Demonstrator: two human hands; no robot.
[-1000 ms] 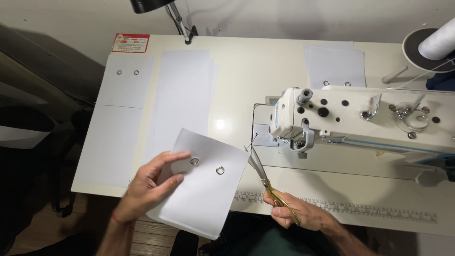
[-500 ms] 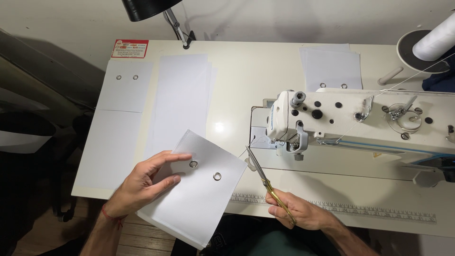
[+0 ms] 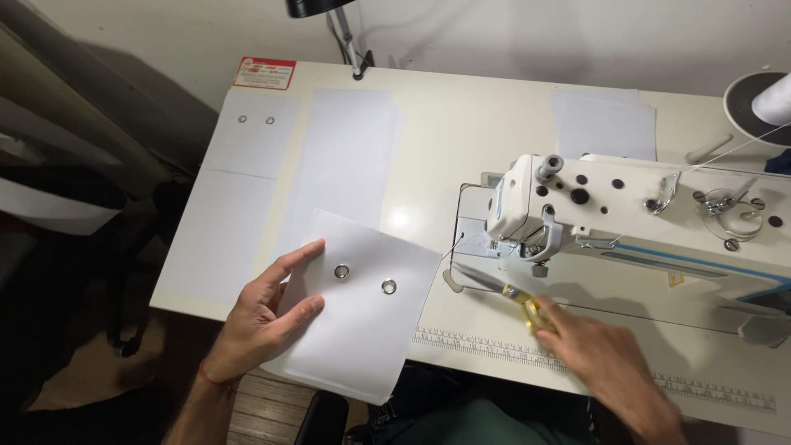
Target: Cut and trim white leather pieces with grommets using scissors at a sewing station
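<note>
The right hand (image 3: 606, 358) has moved the gold-handled scissors (image 3: 503, 288) flat toward the desk; left-hand fingers (image 3: 288, 264) stay spread on the white two-eyelet fabric panel (image 3: 362, 330).

A white fabric panel (image 3: 362, 317) lies flat, turned a little clockwise, its lower part hanging past the near edge of the worktop (image 3: 461, 124). Two silver metal eyelets (image 3: 342, 271) sit side by side near its upper edge. At about three o'clock from it lie scissors (image 3: 503, 288), gold-handled, blades pointing to nine o'clock.
</note>
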